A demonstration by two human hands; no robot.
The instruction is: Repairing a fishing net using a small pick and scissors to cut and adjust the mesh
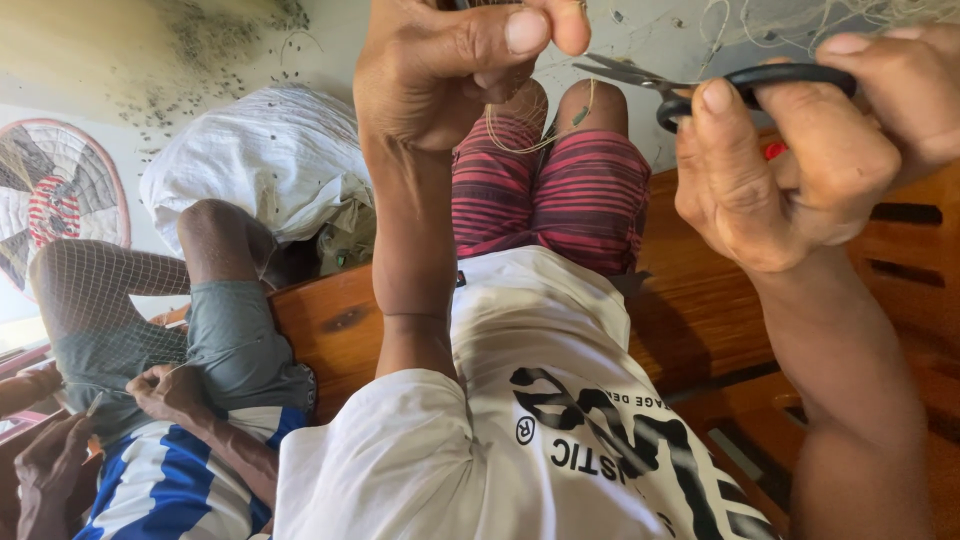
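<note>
fingers: left hand (450, 70) pinches net twine (520, 135) — right hand (800, 160) grips scissors (700, 85) | co-worker (180, 400) beside

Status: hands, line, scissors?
Left hand pinching thin fishing line. Right hand gripping black-handled scissors, blades pointing at the line. Nothing between them.

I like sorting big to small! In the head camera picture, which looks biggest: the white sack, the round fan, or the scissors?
1. White sack
2. Round fan, cut off by the edge
3. Scissors, though they sit nearest the camera, so look bigger than they are
</note>
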